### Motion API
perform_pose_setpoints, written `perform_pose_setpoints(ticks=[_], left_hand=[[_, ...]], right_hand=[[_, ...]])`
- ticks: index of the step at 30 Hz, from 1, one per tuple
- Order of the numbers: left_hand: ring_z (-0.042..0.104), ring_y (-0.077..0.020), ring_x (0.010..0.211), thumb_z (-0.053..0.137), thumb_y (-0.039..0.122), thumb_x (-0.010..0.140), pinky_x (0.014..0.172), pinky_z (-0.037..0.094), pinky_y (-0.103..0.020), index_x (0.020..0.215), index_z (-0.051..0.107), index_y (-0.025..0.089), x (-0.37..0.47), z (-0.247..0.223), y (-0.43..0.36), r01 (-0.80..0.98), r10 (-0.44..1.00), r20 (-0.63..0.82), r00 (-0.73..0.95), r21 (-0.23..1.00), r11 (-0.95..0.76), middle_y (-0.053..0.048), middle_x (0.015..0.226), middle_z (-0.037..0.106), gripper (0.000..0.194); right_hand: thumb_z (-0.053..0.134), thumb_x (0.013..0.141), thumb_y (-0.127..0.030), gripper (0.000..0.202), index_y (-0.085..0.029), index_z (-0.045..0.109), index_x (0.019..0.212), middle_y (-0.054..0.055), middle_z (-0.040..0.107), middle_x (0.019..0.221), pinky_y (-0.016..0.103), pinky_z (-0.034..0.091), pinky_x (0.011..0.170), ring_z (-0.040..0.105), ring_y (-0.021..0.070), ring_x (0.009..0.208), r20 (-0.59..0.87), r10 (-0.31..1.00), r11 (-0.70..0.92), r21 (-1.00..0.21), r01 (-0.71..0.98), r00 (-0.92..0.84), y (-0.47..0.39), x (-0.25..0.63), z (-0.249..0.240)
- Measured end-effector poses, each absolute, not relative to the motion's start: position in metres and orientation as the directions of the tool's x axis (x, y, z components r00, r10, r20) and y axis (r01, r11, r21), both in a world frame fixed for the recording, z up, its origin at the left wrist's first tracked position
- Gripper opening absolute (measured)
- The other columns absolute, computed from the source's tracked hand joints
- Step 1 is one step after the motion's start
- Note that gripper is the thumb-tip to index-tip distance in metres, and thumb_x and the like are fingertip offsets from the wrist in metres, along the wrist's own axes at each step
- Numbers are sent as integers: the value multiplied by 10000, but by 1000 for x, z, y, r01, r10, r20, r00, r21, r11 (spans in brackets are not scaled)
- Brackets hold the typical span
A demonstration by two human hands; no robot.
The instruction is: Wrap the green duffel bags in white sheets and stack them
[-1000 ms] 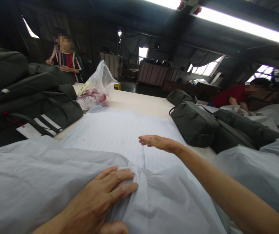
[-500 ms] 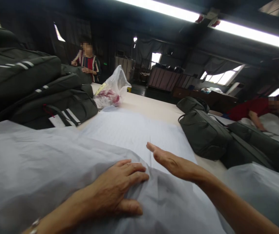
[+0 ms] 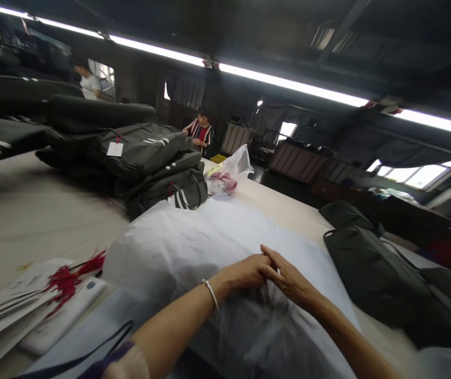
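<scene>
A large translucent white plastic bag (image 3: 178, 242) lies spread and puffed up in front of me, greyer at its near part. My left hand (image 3: 249, 271) is on top of it, fingers bent down into the creased plastic and partly hidden by the other hand. From the right, my right hand (image 3: 286, 276) meets the left one. Its fingers are stretched over the left fingers, with the thumb apart. Folds in the plastic run down from below both hands. A pale bluish sheet (image 3: 304, 247) lies flat beneath the bag.
Dark bags with white stripes (image 3: 150, 142) are piled at left; more dark bags (image 3: 371, 268) stand at right. White tags with red tassels (image 3: 23, 300) lie near left on the table (image 3: 71, 210). Beyond are a clear bag with red contents (image 3: 225, 181) and a co-worker (image 3: 201, 131).
The view has swung left, bringing the tags into sight. My hands, apart before, have come together on the plastic. My left fingers, spread flat before, are now bent down.
</scene>
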State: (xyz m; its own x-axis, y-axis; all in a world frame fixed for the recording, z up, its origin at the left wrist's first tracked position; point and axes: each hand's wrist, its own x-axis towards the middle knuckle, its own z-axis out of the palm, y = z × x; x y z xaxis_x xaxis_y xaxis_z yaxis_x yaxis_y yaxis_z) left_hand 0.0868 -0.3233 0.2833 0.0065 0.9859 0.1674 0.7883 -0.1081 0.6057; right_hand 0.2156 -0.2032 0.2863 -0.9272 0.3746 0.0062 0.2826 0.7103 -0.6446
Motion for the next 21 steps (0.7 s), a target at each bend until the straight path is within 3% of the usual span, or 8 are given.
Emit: perform_pose_setpoints(ticks=[2,6,10,14,17,19,21], left_hand=[[646,-196,1011,526,141,843,886,495,-287,1108,622,208,66,291,-344,837,984,170,-43,544,-58,-53,1118,692,290],[560,-327,1190,599,351,856,1072,370,-475,1210,593,156,-5,304,-411,904,956,166,-242,397,160,-162,1256,624,404],[533,-368,1234,622,560,804,1073,360,-495,1263,562,124,-76,306,-463,889,926,78,-369,319,328,-207,1296,601,635],[602,-295,1152,624,591,768,965,446,-374,1239,586,176,-111,291,-471,869,929,6,-369,355,343,-137,1246,655,630],[664,-234,925,667,531,723,763,471,-288,1032,670,212,-117,284,-464,860,941,15,-339,411,303,-51,997,728,445],[649,-200,790,666,460,725,642,427,-257,851,671,219,-118,285,-460,858,949,50,-312,443,259,-5,825,709,272],[627,-176,758,642,407,755,618,397,-245,792,640,222,-119,290,-458,855,951,106,-291,474,209,17,784,684,189]], right_hand=[[536,859,-615,796,-166,363,1492,136,475,1472,460,351,1144,469,286,1339,-38,363,660,-695,285,-931,-214,205,279],[620,806,-578,768,-132,482,1416,147,501,1449,450,321,1154,474,299,1330,-106,414,700,-597,391,-904,-224,197,264],[603,804,-561,675,-147,572,1335,138,559,1394,431,338,1134,518,292,1287,-53,450,704,-594,390,-892,-238,180,270],[639,769,-498,604,-158,627,1268,126,659,1227,392,408,1043,596,269,1139,84,493,711,-612,346,-866,-263,139,279],[673,732,-454,517,-188,680,1175,61,696,936,344,465,858,623,222,876,102,522,693,-630,351,-847,-275,109,281],[690,701,-423,374,-195,725,996,13,651,764,300,445,716,573,181,721,37,520,644,-673,363,-853,-277,95,281],[678,697,-419,245,-189,692,779,-16,586,653,269,394,624,507,149,630,-2,514,572,-745,344,-858,-275,88,280]])
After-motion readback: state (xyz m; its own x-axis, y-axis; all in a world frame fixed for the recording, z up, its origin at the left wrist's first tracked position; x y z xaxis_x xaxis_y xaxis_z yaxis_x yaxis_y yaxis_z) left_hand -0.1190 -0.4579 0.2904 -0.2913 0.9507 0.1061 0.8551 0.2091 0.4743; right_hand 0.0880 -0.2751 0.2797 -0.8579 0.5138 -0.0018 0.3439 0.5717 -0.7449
